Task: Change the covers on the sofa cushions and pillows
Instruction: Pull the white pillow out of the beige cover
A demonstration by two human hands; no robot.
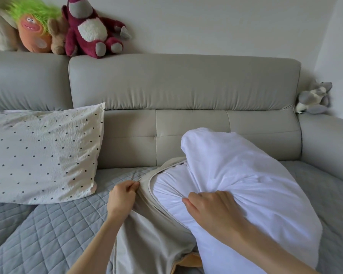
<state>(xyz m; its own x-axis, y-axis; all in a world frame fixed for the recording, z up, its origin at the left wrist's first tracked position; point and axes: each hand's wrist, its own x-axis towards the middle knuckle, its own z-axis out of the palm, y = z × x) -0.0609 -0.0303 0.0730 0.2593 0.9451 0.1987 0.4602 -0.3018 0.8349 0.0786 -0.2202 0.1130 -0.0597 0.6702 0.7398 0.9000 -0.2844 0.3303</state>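
Both hands work at the middle of the sofa seat. The left hand (121,196) reaches in from the lower left, forearm angled up and to the right, and pinches the piped edge of a beige cover (147,230) between thumb and curled fingers, holding the opening up. The right hand (210,209) comes in from the lower right with its back toward the camera; its fingers are curled into the white pillow (246,175), gripping a bunch of fabric that gathers into creases under them. The pillow's lower end sits inside the cover's mouth, while most of it stands out, leaning up and back toward the sofa (186,84) backrest. The cover drapes down over the grey quilted throw (53,224) spread on the seat. To the left, a dotted pillow (42,153) leans against the backrest. Soft toys (91,26) sit on top of the backrest at the left, and another grey toy (313,99) rests on the right armrest.
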